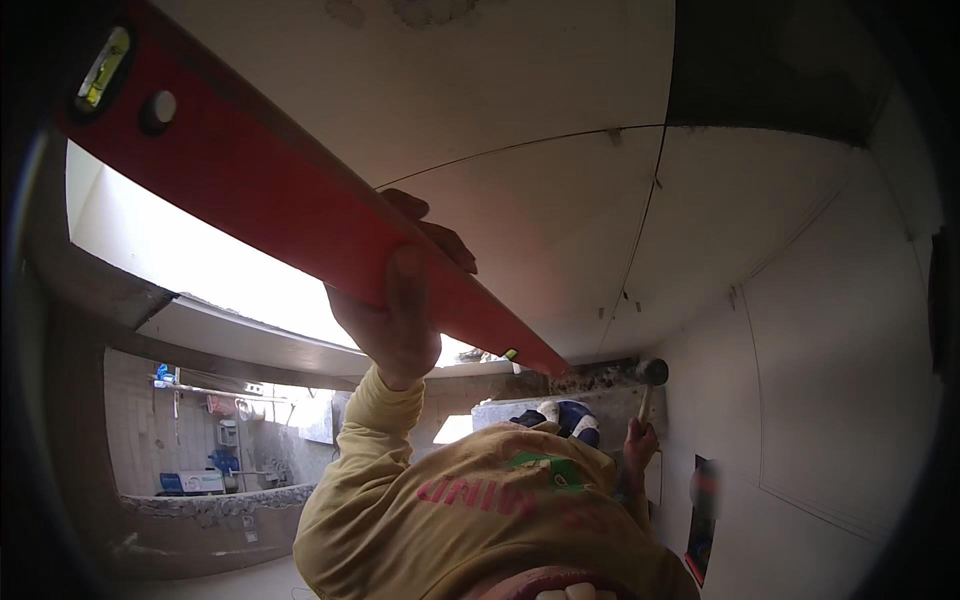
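Observation:
My left hand is closed round a long red spirit level, thumb on the near face and fingers over the far edge. The level slants from upper left down toward the middle, with a yellow-green vial at its near end. Behind it spread large pale tiles with thin dark joints; whether the level touches them I cannot tell. Lower and to the right, my right hand grips the light handle of a mallet with a black head, held upright close to the tiled surface on the right.
Small spacers stick out of the tile joints. A dark untiled patch lies at the upper right. On the left are a bright opening and a rough-edged opening with a blue-and-white box beyond. Rubble lies near the mallet.

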Demonstrator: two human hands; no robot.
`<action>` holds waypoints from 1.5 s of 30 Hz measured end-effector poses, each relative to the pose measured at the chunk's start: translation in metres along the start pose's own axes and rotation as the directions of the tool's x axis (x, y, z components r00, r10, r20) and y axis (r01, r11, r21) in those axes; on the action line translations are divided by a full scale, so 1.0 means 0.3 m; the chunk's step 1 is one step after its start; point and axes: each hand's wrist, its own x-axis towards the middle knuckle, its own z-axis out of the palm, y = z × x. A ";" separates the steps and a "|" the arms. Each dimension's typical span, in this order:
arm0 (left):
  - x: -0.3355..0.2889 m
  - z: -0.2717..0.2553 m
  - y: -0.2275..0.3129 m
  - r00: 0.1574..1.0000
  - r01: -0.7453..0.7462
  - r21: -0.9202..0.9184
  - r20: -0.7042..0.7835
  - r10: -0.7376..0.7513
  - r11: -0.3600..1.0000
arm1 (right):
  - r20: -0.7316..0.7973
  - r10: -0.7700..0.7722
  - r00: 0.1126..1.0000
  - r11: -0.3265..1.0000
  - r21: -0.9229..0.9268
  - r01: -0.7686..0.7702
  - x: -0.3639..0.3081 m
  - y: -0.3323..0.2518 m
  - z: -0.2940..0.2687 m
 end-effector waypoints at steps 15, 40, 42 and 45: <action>0.519 -0.231 0.170 0.972 -0.157 0.379 -0.104 0.210 0.912 | 0.272 -0.088 0.958 0.996 0.008 0.089 -0.010 -0.055 0.073; 0.606 -0.166 0.071 0.829 -0.319 0.794 -0.031 0.558 0.518 | 0.252 -0.050 0.967 0.998 -0.024 0.058 0.054 -0.024 0.069; 0.654 -0.303 0.072 0.792 -0.379 0.876 0.139 0.595 0.299 | 0.255 -0.088 0.963 0.996 -0.011 0.094 0.069 -0.012 0.090; 0.680 -0.349 0.045 0.796 -0.416 0.840 0.150 0.586 0.350 | 0.239 -0.103 0.966 0.995 0.012 0.103 0.099 0.022 0.114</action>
